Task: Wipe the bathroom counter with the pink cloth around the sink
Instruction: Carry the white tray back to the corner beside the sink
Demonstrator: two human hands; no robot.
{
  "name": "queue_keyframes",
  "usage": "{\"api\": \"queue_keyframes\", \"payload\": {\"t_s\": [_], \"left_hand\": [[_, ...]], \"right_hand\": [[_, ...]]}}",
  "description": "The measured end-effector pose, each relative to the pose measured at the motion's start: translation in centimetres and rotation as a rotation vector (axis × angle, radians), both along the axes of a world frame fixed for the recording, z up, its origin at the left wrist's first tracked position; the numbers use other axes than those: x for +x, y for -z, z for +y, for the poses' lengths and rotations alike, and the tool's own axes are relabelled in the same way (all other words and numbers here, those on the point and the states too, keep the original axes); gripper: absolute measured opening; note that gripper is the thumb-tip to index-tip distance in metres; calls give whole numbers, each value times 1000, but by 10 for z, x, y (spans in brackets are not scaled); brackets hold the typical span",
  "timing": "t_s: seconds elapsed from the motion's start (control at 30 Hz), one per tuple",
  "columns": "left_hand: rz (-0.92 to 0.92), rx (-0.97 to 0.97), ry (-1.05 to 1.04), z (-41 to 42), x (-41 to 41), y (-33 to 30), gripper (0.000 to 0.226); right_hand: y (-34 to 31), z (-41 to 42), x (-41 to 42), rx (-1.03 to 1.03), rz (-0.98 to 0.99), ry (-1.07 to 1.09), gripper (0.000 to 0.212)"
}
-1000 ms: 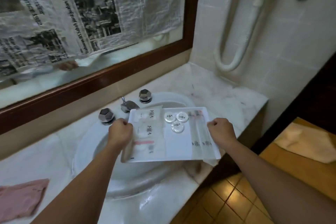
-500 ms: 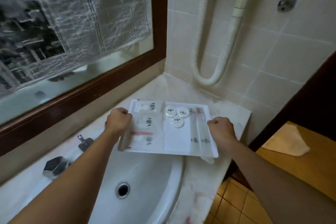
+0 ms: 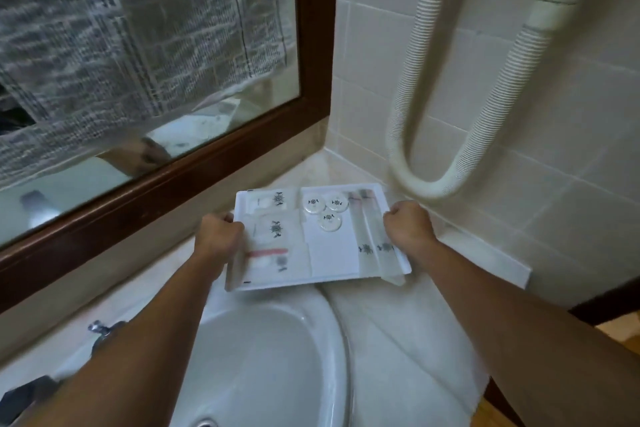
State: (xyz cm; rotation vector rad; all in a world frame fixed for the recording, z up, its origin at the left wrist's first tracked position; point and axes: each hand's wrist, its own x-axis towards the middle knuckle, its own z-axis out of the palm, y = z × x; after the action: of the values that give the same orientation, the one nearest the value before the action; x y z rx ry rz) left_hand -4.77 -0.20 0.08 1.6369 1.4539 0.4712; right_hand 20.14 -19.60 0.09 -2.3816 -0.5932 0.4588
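A white tray (image 3: pixel 334 253) of wrapped toiletries and three round white caps hangs over the counter's right corner, past the sink (image 3: pixel 277 350). My left hand (image 3: pixel 216 239) grips its left edge. Its right edge is gripped by my right hand (image 3: pixel 408 227). The pale marble counter (image 3: pixel 398 329) runs around the white basin. The pink cloth is out of view.
A wood-framed mirror (image 3: pixel 317 45) covered with newspaper rises behind the counter. A ribbed white hose (image 3: pixel 415 135) loops down the tiled wall at the right. The tap (image 3: pixel 104 331) peeks out beside my left forearm. The counter ends at the right, with a brown floor below.
Both hands have carried the tray from over the sink to the right, toward the counter's far corner. The view has swung right, and the pink cloth has left the frame.
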Motion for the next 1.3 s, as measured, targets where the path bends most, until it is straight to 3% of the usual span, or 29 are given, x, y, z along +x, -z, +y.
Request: {"api": "queue_keyframes", "payload": {"t_s": [0.07, 0.2, 0.53, 1.03, 1.3], "left_hand": [[-9, -25, -53, 7, 7, 7, 18], [-7, -63, -129, 15, 17, 19, 17], [89, -78, -257, 19, 40, 38, 12], [136, 21, -314, 9, 61, 61, 13], [136, -29, -329, 7, 63, 60, 12]], "right_hand": [[2, 29, 21, -83, -15, -74, 13], [7, 79, 54, -188, -57, -191, 24], [36, 159, 91, -220, -43, -246, 27], [57, 200, 110, -233, -82, -213, 25], [48, 194, 102, -165, -83, -181, 25]]}}
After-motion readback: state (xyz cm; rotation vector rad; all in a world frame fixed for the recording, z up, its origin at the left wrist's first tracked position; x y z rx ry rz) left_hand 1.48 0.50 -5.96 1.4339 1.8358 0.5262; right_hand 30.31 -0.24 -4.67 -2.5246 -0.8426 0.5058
